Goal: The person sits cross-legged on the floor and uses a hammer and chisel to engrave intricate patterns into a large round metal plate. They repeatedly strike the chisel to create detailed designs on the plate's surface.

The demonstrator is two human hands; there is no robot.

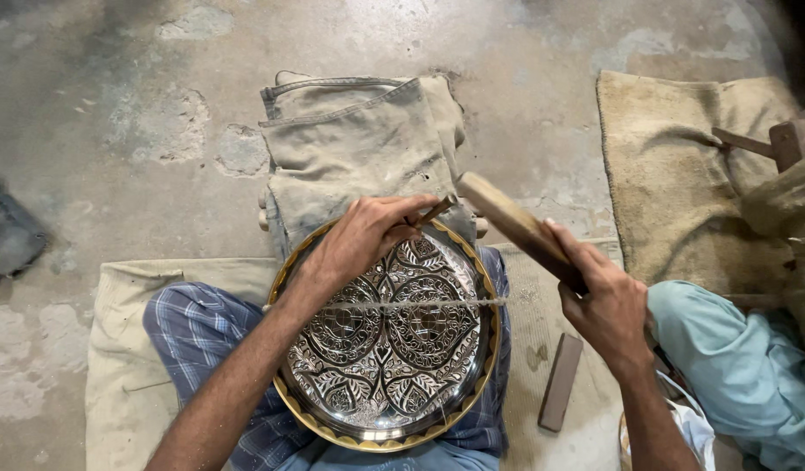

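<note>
A round engraved metal plate (394, 349) with a gold rim lies tilted on my lap, over blue checked cloth. My left hand (363, 235) rests on its upper rim and grips a thin chisel (437, 209) whose tip touches the plate's top edge. My right hand (607, 305) holds a wooden mallet (507, 218) by the handle, raised just right of the chisel. A thin string (420, 303) stretches across the plate's middle.
Folded grey cloth (359, 148) lies beyond the plate on the concrete floor. A dark rectangular block (561, 382) sits on the beige mat at my right. A tan sack (681, 174) and wooden pieces (760, 144) lie far right, near teal fabric (742, 366).
</note>
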